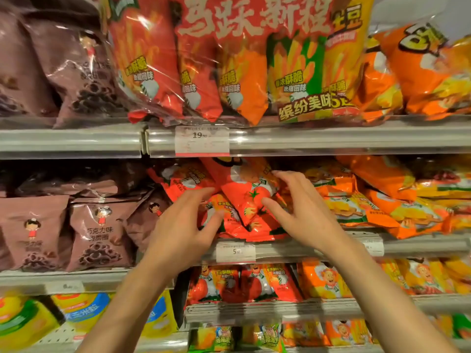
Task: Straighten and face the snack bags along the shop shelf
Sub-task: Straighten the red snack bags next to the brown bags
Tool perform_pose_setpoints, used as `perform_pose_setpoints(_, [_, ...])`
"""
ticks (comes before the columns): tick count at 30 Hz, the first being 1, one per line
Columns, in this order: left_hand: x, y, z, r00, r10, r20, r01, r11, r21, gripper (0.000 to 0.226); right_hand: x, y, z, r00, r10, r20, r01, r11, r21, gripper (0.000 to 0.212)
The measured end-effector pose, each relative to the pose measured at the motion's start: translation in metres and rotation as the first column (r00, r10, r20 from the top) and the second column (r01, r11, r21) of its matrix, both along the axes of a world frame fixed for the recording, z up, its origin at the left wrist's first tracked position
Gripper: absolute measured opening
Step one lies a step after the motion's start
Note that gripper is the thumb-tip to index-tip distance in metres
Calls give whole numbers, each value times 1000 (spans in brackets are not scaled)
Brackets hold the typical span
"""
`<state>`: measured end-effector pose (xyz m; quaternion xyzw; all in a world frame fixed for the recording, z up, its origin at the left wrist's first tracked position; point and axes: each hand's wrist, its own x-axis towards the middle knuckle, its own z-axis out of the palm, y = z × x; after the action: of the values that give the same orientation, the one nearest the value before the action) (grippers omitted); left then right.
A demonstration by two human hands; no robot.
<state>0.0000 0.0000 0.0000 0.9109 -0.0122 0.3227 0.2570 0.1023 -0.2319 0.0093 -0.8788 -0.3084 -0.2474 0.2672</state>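
Observation:
Red tomato-flavour snack bags [244, 200] lie tilted and overlapping on the middle shelf [293, 247], behind a price tag reading 5. My left hand [183, 225] reaches in from the lower left, its straight fingers touching the left side of the red bags. My right hand [298, 212] comes from the lower right with spread, slightly bent fingers resting on the right side of the same bags. Neither hand plainly grips a bag.
Brown chocolate-ring bags [99, 233] stand left of the red ones; orange bags [382, 207] lie slanted to the right. Large multipacks [229, 72] fill the upper shelf above its rail [331, 138]. Lower shelves hold more red, orange and yellow bags [254, 281].

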Motion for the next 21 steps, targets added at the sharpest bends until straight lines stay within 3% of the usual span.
perform_pose_setpoints(4, [28,-9,10,990,58,-128,-40,990,135,62,35,22,20,989,-103,-101,83,979,-185,73])
perform_pose_setpoints(7, [46,-14,11,971,134,-198,-102,981,165,68,56,33,22,973,-115,-202,80,982,-172,70])
perform_pose_setpoints(13, [62,-27,10,975,123,-183,-118,992,40,56,67,38,14,933,-132,-333,95,987,-126,73])
perform_pose_setpoints(21, [81,-35,13,957,-13,-290,-46,979,-197,55,58,20,12,951,-106,-291,111,994,1,72])
